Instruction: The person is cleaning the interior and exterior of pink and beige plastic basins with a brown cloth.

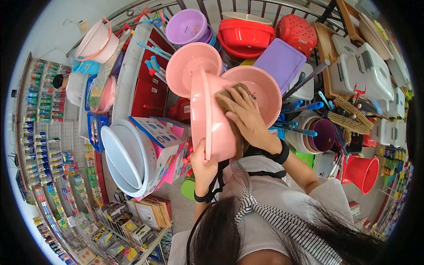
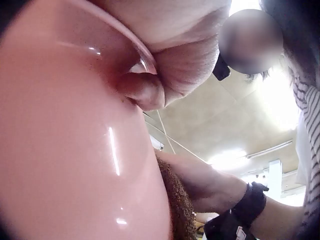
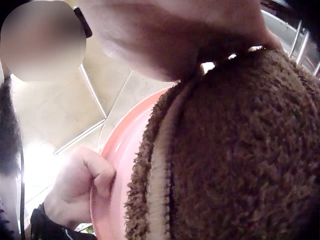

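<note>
A pink plastic basin [image 1: 216, 128] is tilted on its side in front of the person's chest. The left hand [image 1: 205, 165] grips its rim, fingers curled over the edge; in the left wrist view the thumb [image 2: 142, 91] lies against the basin wall. On the basin's outer surface the right hand [image 1: 248, 117] presses a brown cloth [image 1: 227, 99] with extended fingers. The cloth [image 3: 240, 150] hangs down below the palm and fills much of the right wrist view, where the left hand [image 3: 80, 187] shows on the rim.
Two more pink basins [image 1: 194, 66] [image 1: 260, 90] stand just beyond. Purple basins [image 1: 187, 26], red basins [image 1: 246, 35] and a purple lid [image 1: 280, 62] lie farther back. Pale blue tubs [image 1: 126, 154] are at left, brushes [image 1: 351, 117] and a red bucket [image 1: 364, 172] at right.
</note>
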Motion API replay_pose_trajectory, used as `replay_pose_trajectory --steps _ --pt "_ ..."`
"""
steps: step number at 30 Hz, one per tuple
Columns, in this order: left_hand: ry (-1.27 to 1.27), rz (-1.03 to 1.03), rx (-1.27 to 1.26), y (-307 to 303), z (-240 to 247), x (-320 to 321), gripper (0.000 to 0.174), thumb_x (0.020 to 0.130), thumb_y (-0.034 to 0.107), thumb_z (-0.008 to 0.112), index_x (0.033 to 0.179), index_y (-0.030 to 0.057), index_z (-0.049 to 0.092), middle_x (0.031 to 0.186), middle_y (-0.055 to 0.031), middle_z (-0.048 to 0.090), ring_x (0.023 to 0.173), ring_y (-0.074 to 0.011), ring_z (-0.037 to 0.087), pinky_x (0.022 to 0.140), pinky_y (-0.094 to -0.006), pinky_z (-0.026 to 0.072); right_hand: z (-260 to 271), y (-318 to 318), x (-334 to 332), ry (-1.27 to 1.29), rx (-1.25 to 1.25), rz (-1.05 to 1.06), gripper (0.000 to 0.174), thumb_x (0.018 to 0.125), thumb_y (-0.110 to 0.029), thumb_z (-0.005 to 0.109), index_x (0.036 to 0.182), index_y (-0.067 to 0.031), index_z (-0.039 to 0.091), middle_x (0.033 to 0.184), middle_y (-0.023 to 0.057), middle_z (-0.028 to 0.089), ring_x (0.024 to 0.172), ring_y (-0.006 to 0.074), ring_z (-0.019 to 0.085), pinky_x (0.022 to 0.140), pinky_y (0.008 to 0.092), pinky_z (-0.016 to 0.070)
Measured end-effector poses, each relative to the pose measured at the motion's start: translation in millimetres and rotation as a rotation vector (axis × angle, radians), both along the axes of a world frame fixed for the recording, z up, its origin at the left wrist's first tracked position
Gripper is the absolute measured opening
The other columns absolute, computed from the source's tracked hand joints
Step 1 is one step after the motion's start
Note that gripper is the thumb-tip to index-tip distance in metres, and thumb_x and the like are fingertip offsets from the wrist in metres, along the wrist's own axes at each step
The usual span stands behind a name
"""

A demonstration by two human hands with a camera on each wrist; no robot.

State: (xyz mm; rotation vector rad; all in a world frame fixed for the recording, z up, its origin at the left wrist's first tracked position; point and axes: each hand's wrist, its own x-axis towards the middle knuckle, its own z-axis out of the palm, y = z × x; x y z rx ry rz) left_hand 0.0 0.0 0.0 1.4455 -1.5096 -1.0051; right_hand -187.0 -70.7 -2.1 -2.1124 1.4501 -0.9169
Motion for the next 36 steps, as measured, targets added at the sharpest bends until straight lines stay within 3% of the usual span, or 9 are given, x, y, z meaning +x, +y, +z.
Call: replay_pose_trajectory --steps 3,6,11,13,16,18,21,28,36 --pt "0.13 0.058 0.001 9.7 -12.5 -22.5 0.043 0.069 -0.008 0.044 0.11 -0.0032 0.057 0.078 -0.0042 0.062 0.069 -0.0108 0.057 0.066 -0.0242 0.0467 5.7 -1.8 -22.6 -0.055 -0.052 0.055 0.037 0.102 -0.021 0.042 0.135 -0.0082 0.05 0.141 0.0155 0.047 0.129 0.0299 0.044 0.111 0.0466 0.0275" --pt "0.277 0.175 -0.038 1.8 -10.4 -20.2 0.042 0.069 -0.009 0.043 0.109 -0.0047 0.056 0.079 -0.0043 0.062 0.072 -0.0089 0.056 0.067 -0.0235 0.0464 11.8 -10.1 -19.9 -0.654 0.123 -0.182 0.033 0.103 -0.016 0.041 0.125 0.0036 0.054 0.113 0.0129 0.063 0.103 0.0217 0.06 0.091 0.0298 0.0453" --pt "0.32 0.094 0.055 2.4 -20.0 -8.7 0.044 0.07 -0.01 0.044 0.112 -0.0064 0.056 0.087 -0.0056 0.062 0.081 -0.0079 0.056 0.073 -0.021 0.0451 46.5 -0.1 -9.2 -0.872 0.034 -0.226 0.034 0.103 -0.021 0.042 0.123 0.0017 0.057 0.104 0.0078 0.061 0.093 0.0146 0.055 0.085 0.0285 0.0452" --pt "0.355 0.105 0.049 1.4 -11.4 -12.4 0.046 0.069 -0.011 0.043 0.113 -0.0068 0.055 0.089 -0.0049 0.061 0.082 -0.0079 0.056 0.074 -0.0208 0.0449 49.6 10.2 -4.1 -0.774 0.149 -0.002 0.035 0.102 -0.023 0.044 0.124 0.0001 0.058 0.11 0.0093 0.061 0.1 0.0164 0.057 0.087 0.0277 0.0463" --pt "0.387 0.125 0.056 1.1 -9.1 -9.8 0.049 0.068 -0.012 0.043 0.116 -0.0074 0.054 0.093 -0.0034 0.06 0.084 -0.0079 0.056 0.075 -0.0204 0.0444 47.0 10.3 9.4 -0.808 0.128 0.309 0.037 0.1 -0.027 0.046 0.127 -0.0047 0.058 0.118 0.0101 0.06 0.114 0.0221 0.056 0.103 0.041 0.0384" --pt "0.379 0.138 0.069 -0.5 -7.9 -8.0 0.05 0.068 -0.012 0.043 0.117 -0.0075 0.054 0.094 -0.0026 0.06 0.085 -0.0079 0.056 0.076 -0.0201 0.0441 40.1 9.7 9.8 -0.167 -0.111 0.443 0.038 0.098 -0.029 0.047 0.129 -0.0098 0.058 0.123 0.0084 0.061 0.127 0.0276 0.049 0.113 0.0588 0.0149" --pt "0.45 0.219 0.031 -0.7 -7.0 -5.3 0.05 0.067 -0.011 0.043 0.115 -0.0069 0.055 0.09 -0.0014 0.059 0.082 -0.0072 0.055 0.073 -0.0195 0.0439 34.1 12.0 -2.7 -0.232 0.055 0.451 0.039 0.097 -0.032 0.049 0.13 -0.0127 0.059 0.122 0.0063 0.062 0.131 0.0287 0.044 0.11 0.0663 -0.0026" --pt "0.29 0.163 0.006 4.5 -7.7 -3.6 0.044 0.066 -0.01 0.044 0.107 -0.0057 0.059 0.073 0.0023 0.049 0.064 -0.0051 0.045 0.057 -0.0188 0.0365 25.0 8.6 4.1 -0.188 -0.087 0.035 0.064 0.085 -0.02 0.065 0.142 -0.0047 0.041 0.143 0.0146 0.039 0.13 0.0429 0.034 0.109 0.0525 0.0265" --pt "0.163 0.165 -0.028 6.3 -7.0 3.2 0.041 0.064 -0.011 0.045 0.103 -0.0048 0.057 0.077 0.0011 0.052 0.066 -0.006 0.046 0.06 -0.0182 0.0374 9.6 10.2 3.1 0.03 -0.17 0.308 0.063 0.083 -0.019 0.063 0.141 -0.008 0.044 0.148 0.0096 0.039 0.136 0.0384 0.034 0.109 0.0576 0.0271"
